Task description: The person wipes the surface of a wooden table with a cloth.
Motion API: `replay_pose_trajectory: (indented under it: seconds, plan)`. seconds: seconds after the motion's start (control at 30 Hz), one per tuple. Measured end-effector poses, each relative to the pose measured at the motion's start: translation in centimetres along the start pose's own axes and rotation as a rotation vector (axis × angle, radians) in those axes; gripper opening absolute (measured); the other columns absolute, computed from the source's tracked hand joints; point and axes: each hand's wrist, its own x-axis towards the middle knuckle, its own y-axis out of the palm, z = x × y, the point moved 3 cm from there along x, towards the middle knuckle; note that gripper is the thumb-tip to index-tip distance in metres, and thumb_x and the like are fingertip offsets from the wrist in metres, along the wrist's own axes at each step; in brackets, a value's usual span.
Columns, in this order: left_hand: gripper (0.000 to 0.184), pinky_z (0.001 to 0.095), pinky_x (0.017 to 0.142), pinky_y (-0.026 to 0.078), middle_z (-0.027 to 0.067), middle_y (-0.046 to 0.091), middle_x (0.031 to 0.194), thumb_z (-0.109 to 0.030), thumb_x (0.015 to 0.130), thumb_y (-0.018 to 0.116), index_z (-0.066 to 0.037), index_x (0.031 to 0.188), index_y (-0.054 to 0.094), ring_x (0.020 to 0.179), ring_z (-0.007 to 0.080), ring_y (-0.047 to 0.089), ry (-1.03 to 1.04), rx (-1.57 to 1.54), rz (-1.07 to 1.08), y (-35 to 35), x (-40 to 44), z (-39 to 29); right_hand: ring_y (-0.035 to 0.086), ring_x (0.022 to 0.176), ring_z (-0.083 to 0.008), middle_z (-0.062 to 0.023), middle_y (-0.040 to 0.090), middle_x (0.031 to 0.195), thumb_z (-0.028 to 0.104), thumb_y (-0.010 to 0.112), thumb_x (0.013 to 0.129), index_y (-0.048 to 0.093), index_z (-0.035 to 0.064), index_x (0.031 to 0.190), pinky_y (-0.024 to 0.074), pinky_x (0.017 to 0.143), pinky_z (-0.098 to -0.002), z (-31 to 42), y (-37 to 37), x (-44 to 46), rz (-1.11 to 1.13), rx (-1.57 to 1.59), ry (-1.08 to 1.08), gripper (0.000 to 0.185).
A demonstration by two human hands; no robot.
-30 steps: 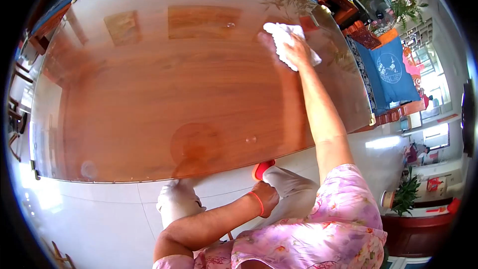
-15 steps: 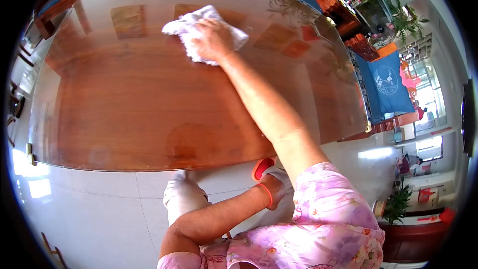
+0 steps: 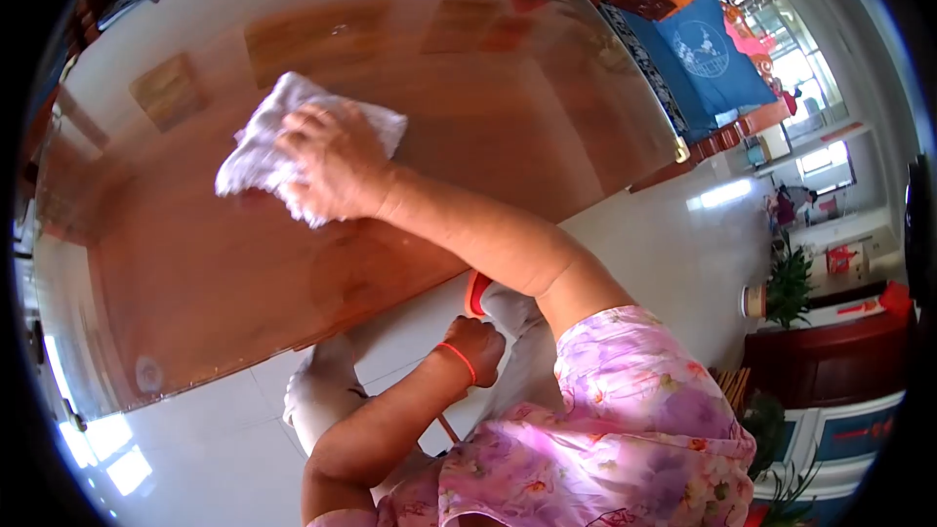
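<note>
My right hand (image 3: 337, 161) presses a crumpled white cloth (image 3: 259, 158) onto the glossy top of a brown wooden table (image 3: 205, 273). Its fingers are bent over the cloth, which sticks out around them on the table's near half. Down by my lap, in front of the table edge, my left hand (image 3: 475, 349) is curled into a fist against my leg, and nothing shows in it. A red cord (image 3: 459, 361) circles that wrist.
A blue cushion (image 3: 705, 51) lies on a wooden seat beyond the table's right end. Potted plants (image 3: 789, 283) stand at the right. Pale floor tiles (image 3: 220, 434) run along the table's near edge, and a red slipper (image 3: 476, 293) shows below it.
My right hand has drawn the cloth back toward me and to the left across the tabletop. The view has turned and shifted. My left hand stays low by my leg.
</note>
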Motion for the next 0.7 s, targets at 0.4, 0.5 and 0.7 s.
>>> replay_pose_trajectory:
  seconds: [0.4, 0.5, 0.7]
  plan:
    - [0.028, 0.0432, 0.068, 0.05, 0.0137, 0.065, 0.082, -0.027, 0.069, 0.062, -0.004, 0.085, 0.064, 0.077, 0.0305, 0.064, 0.063, 0.029, 0.103, 1.0, 3.2, -1.2, 0.056, 0.106, -0.0309, -0.0139, 0.06, 0.112, 0.042, 0.056, 0.076, 0.059, 0.0031, 0.109, 0.0434, 0.09, -0.0454, -25.8, -13.2, -15.2, 0.015, -0.463, 0.722, 0.051]
    - [0.025, 0.0435, 0.068, 0.05, 0.0142, 0.065, 0.081, -0.025, 0.07, 0.06, -0.004, 0.083, 0.064, 0.077, 0.0321, 0.064, 0.066, -0.013, 0.123, 1.2, 4.1, -1.1, 0.055, 0.11, -0.0313, -0.0135, 0.058, 0.118, 0.043, 0.054, 0.077, 0.055, 0.0099, 0.119, 0.0421, 0.093, -0.0452, -32.3, -16.8, -19.8, 0.102, -0.536, 0.979, 0.054]
    - [0.028, 0.0433, 0.072, 0.048, 0.0153, 0.063, 0.086, -0.025, 0.069, 0.063, -0.004, 0.088, 0.063, 0.084, 0.0315, 0.062, 0.041, -0.049, 0.263, 1.8, 6.3, -0.9, 0.046, 0.123, -0.0314, -0.0147, 0.051, 0.131, 0.052, 0.051, 0.078, 0.046, 0.0184, 0.133, 0.0302, 0.105, -0.0475, -42.3, -23.7, -28.2, 0.096, -0.528, 1.365, 0.065]
